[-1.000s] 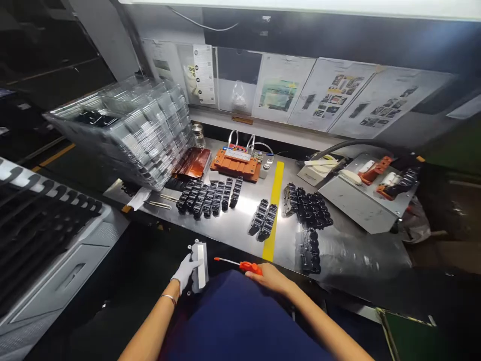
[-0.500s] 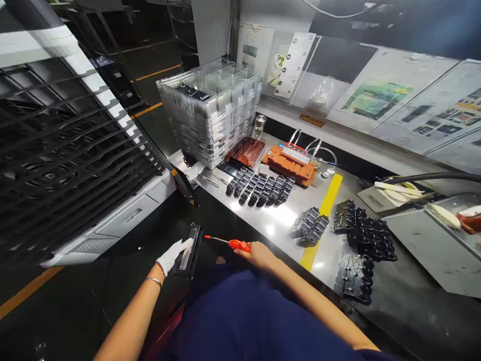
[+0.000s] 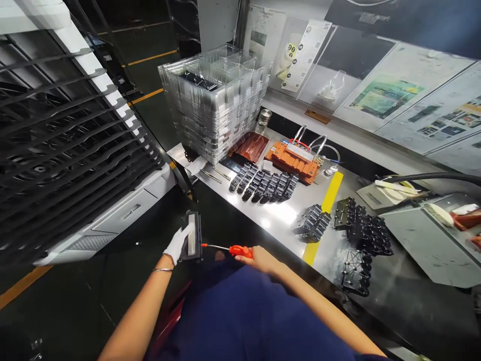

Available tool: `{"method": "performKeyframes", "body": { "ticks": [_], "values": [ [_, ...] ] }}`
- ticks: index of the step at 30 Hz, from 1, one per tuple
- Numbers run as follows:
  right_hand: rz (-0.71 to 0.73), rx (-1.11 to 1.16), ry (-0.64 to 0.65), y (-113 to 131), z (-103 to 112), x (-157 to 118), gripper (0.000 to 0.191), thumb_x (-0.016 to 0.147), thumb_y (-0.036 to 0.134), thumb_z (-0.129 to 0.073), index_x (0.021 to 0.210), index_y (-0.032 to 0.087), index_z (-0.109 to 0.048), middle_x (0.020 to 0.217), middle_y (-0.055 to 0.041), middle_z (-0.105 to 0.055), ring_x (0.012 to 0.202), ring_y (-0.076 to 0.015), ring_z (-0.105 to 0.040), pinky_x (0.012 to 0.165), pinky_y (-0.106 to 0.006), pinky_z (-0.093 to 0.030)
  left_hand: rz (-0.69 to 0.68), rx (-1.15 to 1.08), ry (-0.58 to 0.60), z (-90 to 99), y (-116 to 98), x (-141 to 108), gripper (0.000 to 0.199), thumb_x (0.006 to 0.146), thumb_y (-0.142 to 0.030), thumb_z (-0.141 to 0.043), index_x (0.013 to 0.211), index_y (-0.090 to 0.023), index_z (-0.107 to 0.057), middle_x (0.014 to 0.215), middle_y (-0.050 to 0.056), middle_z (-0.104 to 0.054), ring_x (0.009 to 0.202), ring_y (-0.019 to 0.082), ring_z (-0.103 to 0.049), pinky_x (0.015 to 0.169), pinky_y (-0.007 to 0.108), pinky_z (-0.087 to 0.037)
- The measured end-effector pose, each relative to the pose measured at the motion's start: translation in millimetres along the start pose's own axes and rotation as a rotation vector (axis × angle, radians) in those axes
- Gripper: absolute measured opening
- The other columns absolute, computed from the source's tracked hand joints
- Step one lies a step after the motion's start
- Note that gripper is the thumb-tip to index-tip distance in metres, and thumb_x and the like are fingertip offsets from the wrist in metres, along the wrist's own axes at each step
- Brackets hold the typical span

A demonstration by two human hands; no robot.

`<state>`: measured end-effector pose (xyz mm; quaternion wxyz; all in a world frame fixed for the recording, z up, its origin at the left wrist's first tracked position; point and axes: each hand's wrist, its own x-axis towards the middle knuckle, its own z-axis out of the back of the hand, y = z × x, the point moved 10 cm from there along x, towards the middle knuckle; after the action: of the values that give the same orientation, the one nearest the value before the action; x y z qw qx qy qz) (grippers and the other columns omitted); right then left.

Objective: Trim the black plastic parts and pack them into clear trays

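Note:
My left hand (image 3: pixel 176 245), in a white glove, is closed on the edge of a black rectangular plastic part (image 3: pixel 197 235) with a pale strip along its face. The part is held upright, off the bench's front edge. In my bare right hand (image 3: pixel 261 258) is a screwdriver-like tool (image 3: pixel 240 250) with a red handle, a thin metal shaft and a red tip. Its tip points left and is at or very near the part's right edge; I cannot tell whether it touches. My right fingers are wrapped around the handle's rear end.
Rows of black plastic parts (image 3: pixel 265 184) lie on the metal bench (image 3: pixel 259 220), with more parts (image 3: pixel 366 230) to the right. Behind are stacked clear trays (image 3: pixel 214 115) and an orange fixture (image 3: pixel 293 161). A large slatted fan unit (image 3: pixel 75 150) stands left; a grey box (image 3: pixel 432 245) sits right.
The black part has turned more upright in my left hand. The gap between it and the tool tip has closed, and the tip now sits lower against the part's side. The view has shifted slightly.

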<state>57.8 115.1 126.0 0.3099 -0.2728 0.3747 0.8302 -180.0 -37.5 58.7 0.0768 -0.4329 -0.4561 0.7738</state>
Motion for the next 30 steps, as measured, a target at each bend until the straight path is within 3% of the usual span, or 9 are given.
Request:
{"method": "performKeyframes", "body": {
  "ticks": [2, 5, 8, 15, 19, 23, 26, 30],
  "values": [
    [-0.001, -0.026, -0.001, -2, -3, -3, 0.054, 0.084, 0.068, -0.047, 0.072, 0.018, -0.064, 0.064, -0.0023, -0.059, 0.057, -0.0131, -0.052, 0.051, -0.023, -0.028, 0.016, 0.031, -0.081, -0.8, -6, 9, 0.042, 0.093, -0.046, -0.046, 0.118, -0.014, -0.058, 0.102, 0.011, -0.071, 0.086, 0.019, -0.069, 0.079, 0.036, -0.055],
    [-0.012, -0.066, -0.002, -8, -5, -6, 0.053, 0.083, 0.068, -0.048, 0.078, 0.018, -0.066, 0.072, -0.0059, -0.065, 0.065, -0.0177, -0.059, 0.054, -0.024, -0.031, 0.0, 0.121, -0.189, 3.3, -18, 19, 0.037, 0.09, -0.041, -0.055, 0.117, -0.014, -0.058, 0.112, 0.01, -0.066, 0.096, 0.02, -0.065, 0.085, 0.042, -0.053],
    [0.003, -0.095, 0.003, -12, 0, -8, 0.057, 0.082, 0.072, -0.046, 0.079, 0.019, -0.066, 0.074, -0.0066, -0.067, 0.067, -0.0197, -0.063, 0.055, -0.025, -0.033, -0.037, 0.218, -0.225, -0.4, -29, 21, 0.036, 0.088, -0.037, -0.06, 0.117, -0.016, -0.058, 0.116, 0.009, -0.063, 0.104, 0.023, -0.061, 0.09, 0.046, -0.05],
    [0.033, -0.139, -0.031, -17, 14, -12, 0.057, 0.084, 0.071, -0.043, 0.08, 0.019, -0.066, 0.073, -0.0062, -0.067, 0.069, -0.0207, -0.064, 0.055, -0.026, -0.034, -0.095, 0.304, -0.153, -47.4, -43, 19, 0.034, 0.088, -0.036, -0.06, 0.115, -0.016, -0.059, 0.115, 0.009, -0.063, 0.103, 0.022, -0.061, 0.091, 0.046, -0.049],
    [0.024, -0.13, -0.034, -27, 18, -10, 0.057, 0.083, 0.072, -0.044, 0.08, 0.02, -0.067, 0.074, -0.0058, -0.067, 0.068, -0.0202, -0.063, 0.057, -0.026, -0.035, -0.095, 0.324, -0.14, -57.9, -47, 17, 0.038, 0.086, -0.037, -0.062, 0.116, -0.015, -0.058, 0.116, 0.01, -0.064, 0.103, 0.023, -0.062, 0.092, 0.046, -0.048],
    [-0.053, -0.106, -0.121, -48, 39, -2, 0.059, 0.089, 0.069, -0.034, 0.089, 0.02, -0.066, 0.079, -0.0069, -0.069, 0.072, -0.0212, -0.064, 0.058, -0.026, -0.036, -0.133, 0.318, -0.028, -70.6, -49, 6, 0.042, 0.079, -0.04, -0.066, 0.113, -0.015, -0.061, 0.109, 0.011, -0.07, 0.098, 0.023, -0.066, 0.088, 0.035, -0.05],
    [-0.103, -0.078, -0.171, -65, 52, 2, 0.061, 0.09, 0.068, -0.029, 0.091, 0.019, -0.065, 0.081, -0.0078, -0.07, 0.074, -0.0221, -0.065, 0.059, -0.027, -0.037, -0.142, 0.337, 0.04, -79.7, -45, -1, 0.045, 0.078, -0.047, -0.064, 0.109, -0.015, -0.063, 0.102, 0.011, -0.072, 0.093, 0.025, -0.068, 0.082, 0.034, -0.052],
    [-0.098, -0.033, -0.174, -80, 50, 2, 0.061, 0.086, 0.072, -0.035, 0.087, 0.019, -0.067, 0.081, -0.0081, -0.07, 0.077, -0.0228, -0.066, 0.062, -0.026, -0.039, -0.164, 0.398, 0.086, -94.9, -44, -4, 0.049, 0.075, -0.047, -0.064, 0.113, -0.015, -0.061, 0.106, 0.012, -0.072, 0.097, 0.026, -0.067, 0.086, 0.035, -0.051]
  ]
}}
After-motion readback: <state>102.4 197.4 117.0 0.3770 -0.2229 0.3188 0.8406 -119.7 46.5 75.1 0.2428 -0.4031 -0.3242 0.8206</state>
